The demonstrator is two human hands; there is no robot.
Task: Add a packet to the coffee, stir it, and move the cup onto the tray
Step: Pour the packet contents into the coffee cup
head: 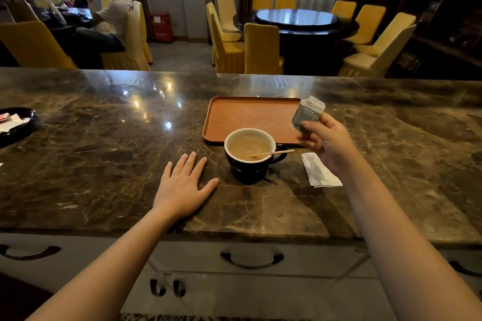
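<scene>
A black cup (250, 164) with a white inside holds milky coffee and stands on the marble counter just in front of the orange tray (234, 117). A wooden stir stick (272, 153) leans in the cup, its end over the right rim. My right hand (326, 143) is raised to the right of the cup and pinches a small grey packet (307, 114) upright between thumb and fingers. My left hand (185, 185) lies flat on the counter left of the cup, fingers spread, holding nothing.
A white paper wrapper (319, 171) lies on the counter right of the cup. A black dish (18, 122) with packets sits at the far left edge. Beyond the counter are yellow chairs, a round table and a seated person.
</scene>
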